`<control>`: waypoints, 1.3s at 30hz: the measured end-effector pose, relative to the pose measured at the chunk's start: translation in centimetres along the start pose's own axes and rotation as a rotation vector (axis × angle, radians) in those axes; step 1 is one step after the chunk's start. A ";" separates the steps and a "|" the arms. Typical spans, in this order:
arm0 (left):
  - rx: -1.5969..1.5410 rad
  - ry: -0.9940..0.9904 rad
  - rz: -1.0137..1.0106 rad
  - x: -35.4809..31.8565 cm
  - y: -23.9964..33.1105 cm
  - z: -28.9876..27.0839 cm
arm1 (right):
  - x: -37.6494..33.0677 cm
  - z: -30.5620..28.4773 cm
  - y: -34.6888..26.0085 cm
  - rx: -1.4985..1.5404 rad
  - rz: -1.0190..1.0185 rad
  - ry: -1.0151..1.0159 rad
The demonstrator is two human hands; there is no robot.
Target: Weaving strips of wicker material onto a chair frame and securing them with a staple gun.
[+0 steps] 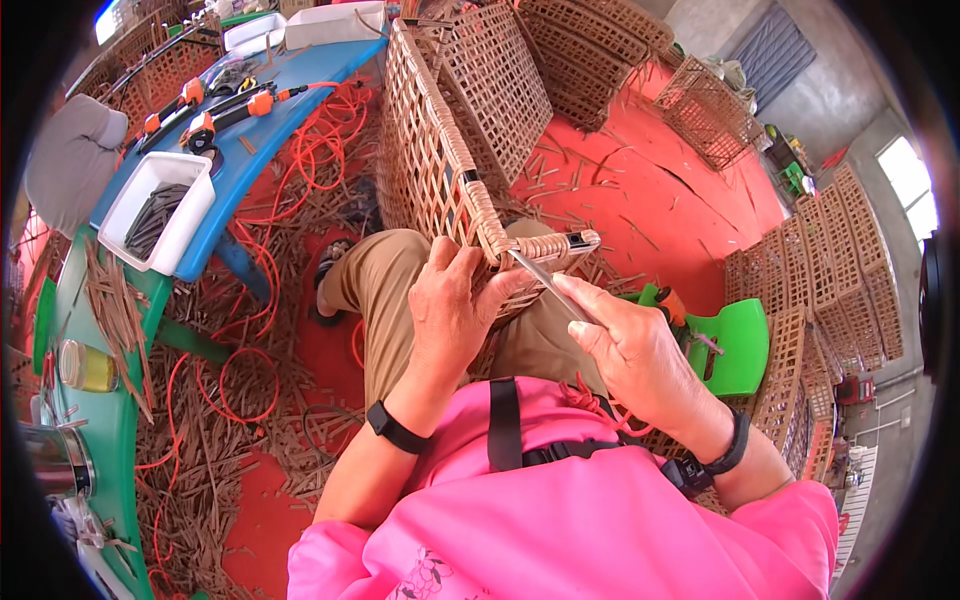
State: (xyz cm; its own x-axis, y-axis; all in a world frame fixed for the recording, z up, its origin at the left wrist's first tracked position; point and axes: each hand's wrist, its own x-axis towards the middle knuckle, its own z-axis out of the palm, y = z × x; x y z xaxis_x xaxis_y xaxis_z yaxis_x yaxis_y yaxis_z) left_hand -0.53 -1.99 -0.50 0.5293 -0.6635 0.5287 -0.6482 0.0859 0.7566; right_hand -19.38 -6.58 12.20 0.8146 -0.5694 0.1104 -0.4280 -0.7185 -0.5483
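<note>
Woven basket [425,150]: I find it upright between the wearer's brown-trousered legs [390,295], its near corner before the waist. Side is an open lattice of flat tan strips; the rim [455,135] is closely wrapped, with dark bands showing at intervals. One short rim section ends at the right in a dark tip.

Left hand [450,305]: I record its fingers gripping the rim near the corner, thumb laid along it. Right hand [635,350]: fingers clenched round a slim metal tool [548,280], whose far end meets the wrapping.

To the left, I note a blue surface [320,72] bearing orange-and-black power tools [203,128] and a white tray [192,228] of dark strips [155,215]. An adjoining green surface [115,450] carries loose brown strips [115,310] and a jar [88,366] with yellowish contents.

Red floor [268,495] is littered with offcuts [200,450] and looped orange cable [340,130]. I observe a green plastic chair [740,345] at right, stacked lattice baskets [830,265] beyond, grey walls [845,90] and a bright window [908,185].
</note>
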 end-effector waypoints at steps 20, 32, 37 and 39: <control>-0.253 -0.241 -0.121 2.0 -0.5 -1.5 | 0.0 -7.1 1.1 0.525 0.398 -0.107; -0.258 -0.242 -0.116 1.7 -1.1 -1.8 | 7.2 -8.0 4.8 -0.370 -0.240 -0.233; -0.213 -0.223 -0.095 1.6 -1.5 -1.7 | 9.5 -8.3 5.3 -0.409 -0.318 -0.340; -0.191 -0.231 -0.085 1.7 -1.6 -1.7 | 10.2 -8.3 5.5 -0.419 -0.342 -0.357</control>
State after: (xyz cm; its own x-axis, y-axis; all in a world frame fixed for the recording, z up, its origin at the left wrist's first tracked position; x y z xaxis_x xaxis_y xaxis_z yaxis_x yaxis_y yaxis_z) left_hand 2.32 -1.95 -0.14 0.4246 -0.8238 0.3756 -0.4811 0.1462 0.8644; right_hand -16.70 -19.67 17.16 0.9812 -0.1650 -0.1001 -0.1790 -0.9718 -0.1532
